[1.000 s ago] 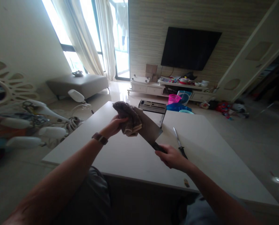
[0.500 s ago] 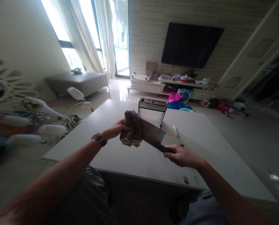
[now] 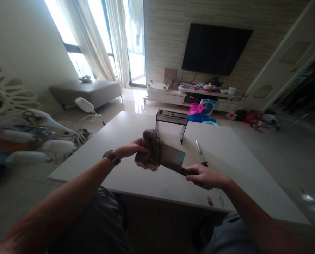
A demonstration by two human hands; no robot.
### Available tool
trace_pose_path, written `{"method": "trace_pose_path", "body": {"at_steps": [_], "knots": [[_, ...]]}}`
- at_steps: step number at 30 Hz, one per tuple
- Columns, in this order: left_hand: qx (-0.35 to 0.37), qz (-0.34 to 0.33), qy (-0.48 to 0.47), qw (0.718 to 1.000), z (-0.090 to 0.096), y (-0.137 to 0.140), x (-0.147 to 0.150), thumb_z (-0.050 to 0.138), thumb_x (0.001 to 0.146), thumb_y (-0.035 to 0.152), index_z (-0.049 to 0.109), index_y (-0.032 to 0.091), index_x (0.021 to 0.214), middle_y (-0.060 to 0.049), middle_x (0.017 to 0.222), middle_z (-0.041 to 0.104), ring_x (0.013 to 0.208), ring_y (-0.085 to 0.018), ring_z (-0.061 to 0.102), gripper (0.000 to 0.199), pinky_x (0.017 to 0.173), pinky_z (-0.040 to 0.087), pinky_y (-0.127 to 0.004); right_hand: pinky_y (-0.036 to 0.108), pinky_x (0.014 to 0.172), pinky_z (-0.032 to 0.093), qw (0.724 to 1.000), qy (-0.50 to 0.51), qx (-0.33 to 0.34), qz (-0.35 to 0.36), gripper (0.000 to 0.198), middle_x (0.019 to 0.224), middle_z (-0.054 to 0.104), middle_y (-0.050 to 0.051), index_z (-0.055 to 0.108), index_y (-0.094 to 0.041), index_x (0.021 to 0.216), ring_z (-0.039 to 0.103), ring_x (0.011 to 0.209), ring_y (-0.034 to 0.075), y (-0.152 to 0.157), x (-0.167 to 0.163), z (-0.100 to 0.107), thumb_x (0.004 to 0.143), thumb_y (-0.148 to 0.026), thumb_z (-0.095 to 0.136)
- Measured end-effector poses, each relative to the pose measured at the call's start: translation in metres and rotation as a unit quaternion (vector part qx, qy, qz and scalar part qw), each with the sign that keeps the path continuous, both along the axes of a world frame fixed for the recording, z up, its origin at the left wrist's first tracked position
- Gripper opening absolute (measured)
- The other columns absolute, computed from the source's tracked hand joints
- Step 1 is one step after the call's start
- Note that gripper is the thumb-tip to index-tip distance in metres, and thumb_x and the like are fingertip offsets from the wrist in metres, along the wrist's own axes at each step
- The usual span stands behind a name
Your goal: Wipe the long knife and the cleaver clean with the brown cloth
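In my right hand (image 3: 206, 176) is the dark handle of a cleaver (image 3: 173, 158), its broad blade pointing left above the white table (image 3: 125, 181). My left hand (image 3: 132, 147) grips a bunched brown cloth (image 3: 149, 151) that is folded around the far end of the blade and hides it. My left thumb lies across the cloth. Behind the blade stands a knife block (image 3: 172, 127) with a slotted dark top and clear front. To its right, a slim pointed tool with a dark handle (image 3: 200, 153) lies on the table.
Two small stickers or flat pieces (image 3: 210, 201) are near the table's front edge. White lamp arms (image 3: 58, 145) crowd the left side. Beyond the table are a pink basket (image 3: 196, 108), a low cabinet (image 3: 168, 97) and a grey bench (image 3: 87, 92).
The cloth has shifted slightly along the cleaver blade and turned in my left hand. The blade sits a little lower and tilts less. Both hands keep their hold.
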State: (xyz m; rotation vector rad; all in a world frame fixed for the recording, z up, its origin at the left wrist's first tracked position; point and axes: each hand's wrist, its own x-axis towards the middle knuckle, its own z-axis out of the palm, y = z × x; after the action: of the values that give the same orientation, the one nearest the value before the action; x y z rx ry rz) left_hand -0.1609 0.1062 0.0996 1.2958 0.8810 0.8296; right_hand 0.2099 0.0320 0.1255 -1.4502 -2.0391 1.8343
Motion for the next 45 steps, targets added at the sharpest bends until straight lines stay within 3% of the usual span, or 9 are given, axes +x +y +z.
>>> {"method": "trace_pose_path", "body": {"at_steps": [5,12,21,24,28,33,37,42,45], "knots": [[0.011,0.046,-0.001,0.999,-0.001,0.005,0.007,0.091,0.057,0.021,0.074,0.012,0.102,-0.01,0.099,0.078,0.092,-0.027,0.073,0.049,0.086,0.06,-0.04,0.015,0.033,0.029,1.0,0.023,0.005,-0.01,0.039,0.055,0.042,-0.01,0.057,-0.018,0.092,0.036,0.039,0.004,-0.001,-0.006,-0.005,0.088,-0.055,0.067],[0.022,0.106,-0.046,0.993,-0.002,0.021,-0.024,0.09,0.059,0.019,0.072,0.013,0.101,-0.011,0.096,0.077,0.092,-0.027,0.074,0.046,0.088,0.06,-0.038,0.016,0.033,0.027,0.999,0.026,0.027,-0.017,0.04,0.055,0.043,-0.009,0.054,-0.019,0.085,0.036,0.039,0.004,0.002,0.004,-0.004,0.088,-0.057,0.067],[-0.007,0.002,-0.032,0.999,-0.017,0.002,0.0,0.089,0.063,0.016,0.07,0.014,0.109,-0.012,0.107,0.076,0.098,-0.028,0.073,0.049,0.088,0.059,-0.037,0.016,0.031,0.03,1.0,0.003,0.006,-0.002,0.04,0.055,0.046,-0.009,0.058,-0.018,0.091,0.039,0.036,0.005,0.001,0.004,-0.002,0.087,-0.056,0.068],[0.01,0.03,-0.036,0.999,-0.016,-0.001,0.013,0.088,0.061,0.015,0.071,0.014,0.103,-0.01,0.1,0.077,0.093,-0.027,0.073,0.046,0.086,0.059,-0.038,0.017,0.032,0.033,0.998,0.051,-0.045,0.004,0.04,0.054,0.05,-0.008,0.06,-0.016,0.094,0.044,0.035,0.007,0.001,0.002,-0.006,0.089,-0.056,0.064],[0.034,0.059,-0.034,0.997,-0.006,-0.001,0.014,0.088,0.058,0.012,0.072,0.014,0.105,-0.01,0.103,0.078,0.093,-0.026,0.073,0.049,0.083,0.06,-0.036,0.019,0.035,0.038,0.966,0.163,-0.197,-0.021,0.042,0.063,0.064,0.001,0.06,-0.015,0.094,0.051,0.037,0.009,-0.001,-0.004,-0.02,0.092,-0.056,0.055],[0.056,0.063,-0.027,0.996,0.003,0.002,0.004,0.089,0.057,0.01,0.074,0.015,0.105,-0.01,0.107,0.078,0.097,-0.026,0.073,0.051,0.087,0.061,-0.036,0.014,0.031,0.022,0.922,0.223,-0.312,-0.055,0.037,0.055,0.047,-0.007,0.061,-0.015,0.094,0.029,0.033,0.003,-0.003,-0.019,-0.03,0.095,-0.05,0.054],[0.044,0.11,-0.094,0.989,0.004,0.006,-0.008,0.087,0.058,0.009,0.074,0.015,0.103,-0.01,0.104,0.078,0.095,-0.026,0.074,0.048,0.09,0.061,-0.037,0.014,0.03,0.02,0.932,0.223,-0.276,-0.069,0.037,0.052,0.044,-0.008,0.061,-0.015,0.088,0.026,0.033,0.003,-0.002,-0.017,-0.024,0.095,-0.051,0.054],[-0.041,0.124,-0.203,0.971,0.008,-0.001,-0.016,0.078,0.064,0.017,0.073,0.009,0.109,-0.016,0.115,0.076,0.111,-0.035,0.07,0.046,0.103,0.054,-0.051,0.016,0.029,0.021,0.951,0.251,-0.125,-0.131,0.038,0.055,0.051,-0.006,0.059,-0.016,0.091,0.035,0.033,0.004,-0.002,-0.01,-0.018,0.091,-0.054,0.061],[-0.084,0.13,-0.252,0.955,0.007,-0.005,-0.011,0.07,0.067,0.025,0.074,0.009,0.108,-0.016,0.116,0.076,0.116,-0.038,0.067,0.044,0.106,0.051,-0.057,0.017,0.037,0.037,0.935,0.294,-0.046,-0.195,0.038,0.062,0.055,-0.007,0.053,-0.02,0.094,0.049,0.041,0.007,-0.003,-0.016,-0.017,0.083,-0.051,0.073]]}}
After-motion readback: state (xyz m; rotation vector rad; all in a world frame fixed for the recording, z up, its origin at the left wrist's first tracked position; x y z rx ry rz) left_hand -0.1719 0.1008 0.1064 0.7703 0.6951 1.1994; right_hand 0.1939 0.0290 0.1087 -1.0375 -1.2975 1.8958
